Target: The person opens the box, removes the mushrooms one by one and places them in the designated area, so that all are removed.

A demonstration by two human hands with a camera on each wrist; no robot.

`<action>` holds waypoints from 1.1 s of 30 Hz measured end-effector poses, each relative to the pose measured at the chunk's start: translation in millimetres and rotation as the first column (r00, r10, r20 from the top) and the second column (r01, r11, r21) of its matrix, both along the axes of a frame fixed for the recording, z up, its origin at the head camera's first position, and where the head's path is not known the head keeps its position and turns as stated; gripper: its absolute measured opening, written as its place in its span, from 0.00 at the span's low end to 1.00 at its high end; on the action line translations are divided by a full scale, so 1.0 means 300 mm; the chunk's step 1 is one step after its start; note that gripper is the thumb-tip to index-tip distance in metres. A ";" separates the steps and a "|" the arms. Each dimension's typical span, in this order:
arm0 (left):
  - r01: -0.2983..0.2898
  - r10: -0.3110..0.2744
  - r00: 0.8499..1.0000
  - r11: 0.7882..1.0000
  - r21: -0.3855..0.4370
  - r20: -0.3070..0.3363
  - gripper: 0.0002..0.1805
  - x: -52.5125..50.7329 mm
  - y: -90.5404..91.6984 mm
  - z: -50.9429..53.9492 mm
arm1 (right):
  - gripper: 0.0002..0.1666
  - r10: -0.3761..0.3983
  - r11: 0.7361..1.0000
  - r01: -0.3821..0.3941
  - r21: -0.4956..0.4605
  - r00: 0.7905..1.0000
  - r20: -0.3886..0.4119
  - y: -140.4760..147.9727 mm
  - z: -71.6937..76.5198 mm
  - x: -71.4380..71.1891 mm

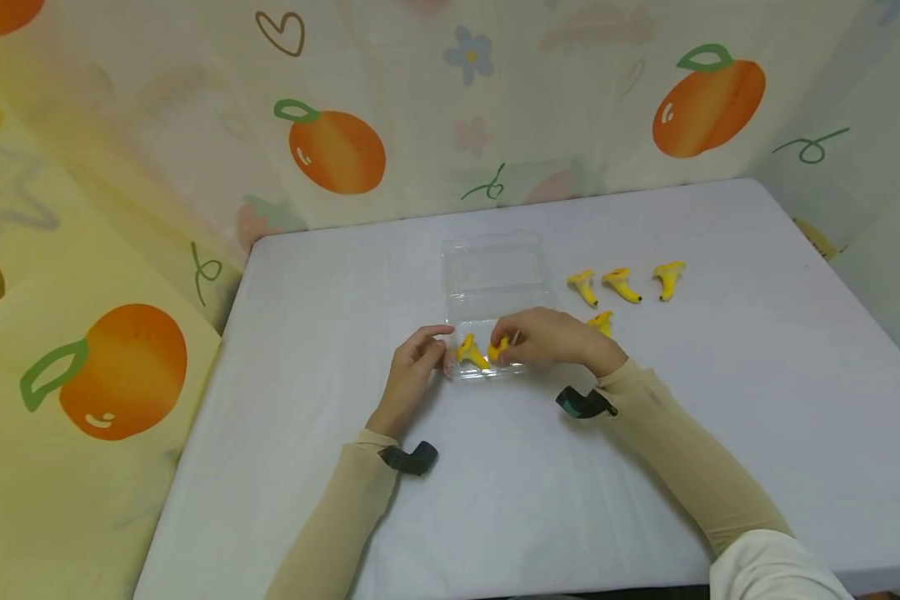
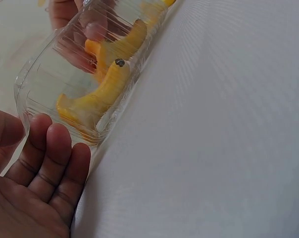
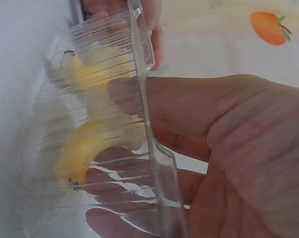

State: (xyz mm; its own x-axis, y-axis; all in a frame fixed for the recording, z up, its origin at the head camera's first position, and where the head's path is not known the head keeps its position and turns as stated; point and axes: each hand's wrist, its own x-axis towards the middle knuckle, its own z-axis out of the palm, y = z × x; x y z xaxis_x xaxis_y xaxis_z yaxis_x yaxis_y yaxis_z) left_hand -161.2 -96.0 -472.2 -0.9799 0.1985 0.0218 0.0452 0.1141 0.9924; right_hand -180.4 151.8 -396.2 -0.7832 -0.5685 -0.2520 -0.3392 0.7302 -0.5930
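Observation:
In the head view a clear plastic clamshell box lies with its lid folded back. A small toy banana, yellow with a flared end, lies in the base's left part. My right hand reaches into the base and pinches a second toy banana beside it. Through the clear wall, the right wrist view shows my thumb and fingers about that banana. My left hand is at the box's left side. Its fingertips touch the outer wall near the corner, fingers fairly straight, in the left wrist view.
Three toy bananas lie in a row right of the box. Another banana lies nearer, partly hidden behind my right hand. A white cloth covers the table; a curtain printed with oranges hangs behind.

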 end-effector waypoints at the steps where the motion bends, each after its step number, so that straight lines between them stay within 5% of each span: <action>1: 0.001 -0.001 1.000 1.000 0.002 0.005 0.16 0.001 -0.001 0.001 | 0.13 -0.004 1.000 0.004 -0.006 1.000 -0.008 0.000 0.001 0.000; 11: 0.003 -0.002 0.998 1.000 -0.019 0.063 0.18 0.002 -0.009 0.016 | 0.14 -0.034 0.998 0.033 -0.058 0.999 -0.008 -0.004 0.019 0.004; 21: 0.001 -0.001 1.000 1.000 -0.010 -0.007 0.16 0.009 -0.012 0.009 | 0.31 -0.076 0.994 0.076 -0.077 0.997 0.007 -0.007 0.033 0.006; 33: -0.005 0.005 1.000 1.000 0.015 -0.005 0.16 0.005 0.004 0.007 | 0.26 -0.116 0.987 0.117 -0.113 0.993 0.011 0.009 0.027 0.000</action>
State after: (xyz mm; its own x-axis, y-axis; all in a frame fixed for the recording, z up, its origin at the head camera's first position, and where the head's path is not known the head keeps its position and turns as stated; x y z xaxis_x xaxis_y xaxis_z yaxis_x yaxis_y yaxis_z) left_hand -159.8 -94.9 -470.0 -0.9808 0.1928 0.0296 0.0496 0.0995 0.9938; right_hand -180.5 154.6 -388.2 -0.8446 -0.4986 -0.1952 -0.2529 0.6928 -0.6754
